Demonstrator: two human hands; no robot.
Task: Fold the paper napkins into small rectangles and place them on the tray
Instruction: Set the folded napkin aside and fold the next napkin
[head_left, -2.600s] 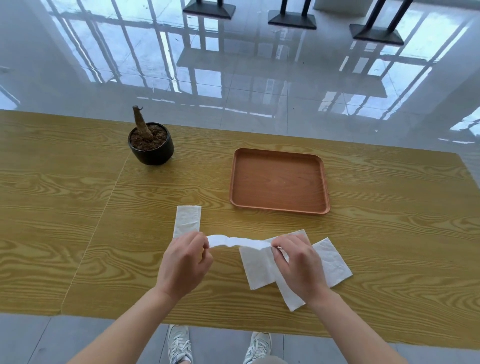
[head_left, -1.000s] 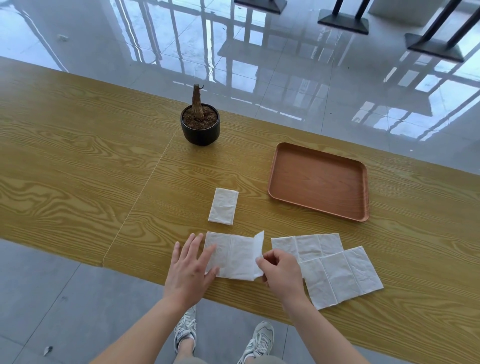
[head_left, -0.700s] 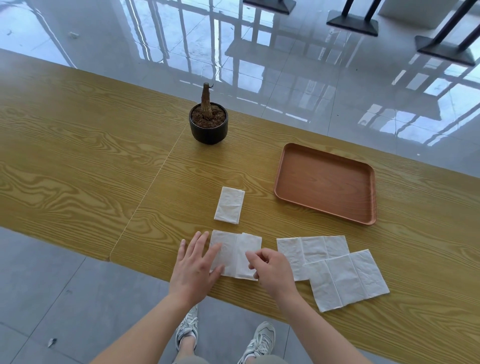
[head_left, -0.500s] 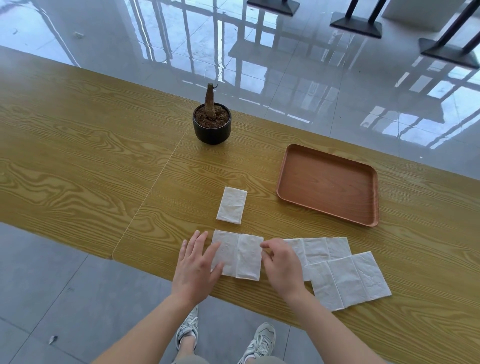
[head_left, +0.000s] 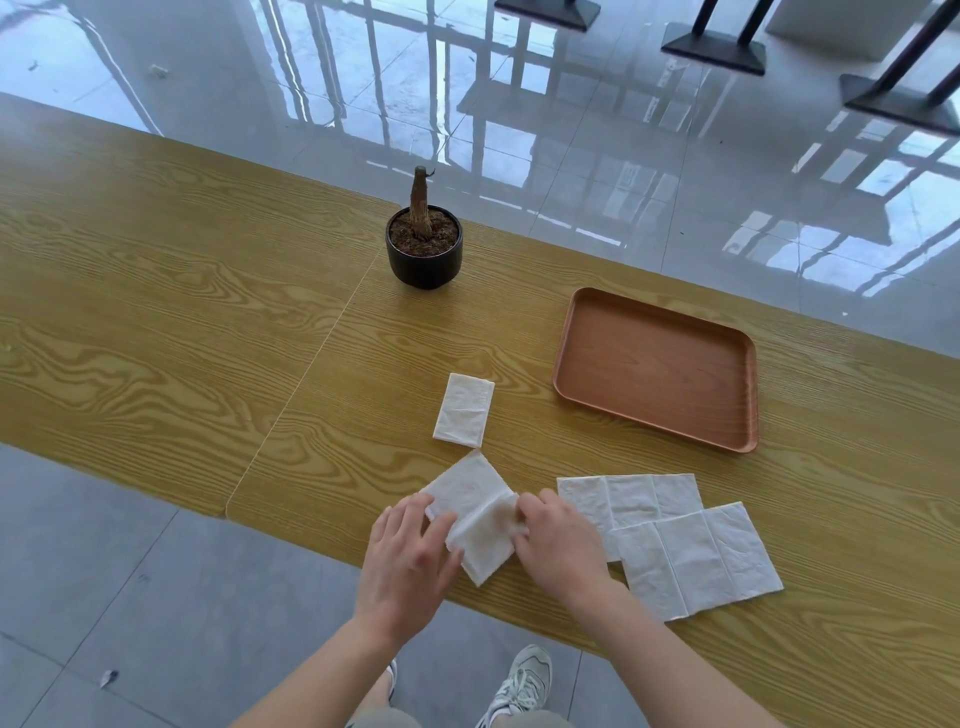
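A half-folded white napkin (head_left: 475, 512) lies turned at an angle near the table's front edge. My left hand (head_left: 408, 561) holds its left side and my right hand (head_left: 558, 545) pinches its right edge. A small folded napkin rectangle (head_left: 464, 409) rests on the table just beyond. Two unfolded napkins overlap to the right: one (head_left: 631, 499) farther back, one (head_left: 698, 558) nearer. The brown wooden tray (head_left: 657, 366) stands at the back right with nothing in it.
A black pot with a bare plant stump (head_left: 424, 244) stands behind the napkins, left of the tray. The wooden table (head_left: 156, 322) has a seam running diagonally and a front edge close to my hands. My shoes show on the grey floor below.
The strip I held in the air was laid down and folded over from the right. The folded napkin has now turned at an angle between both hands.
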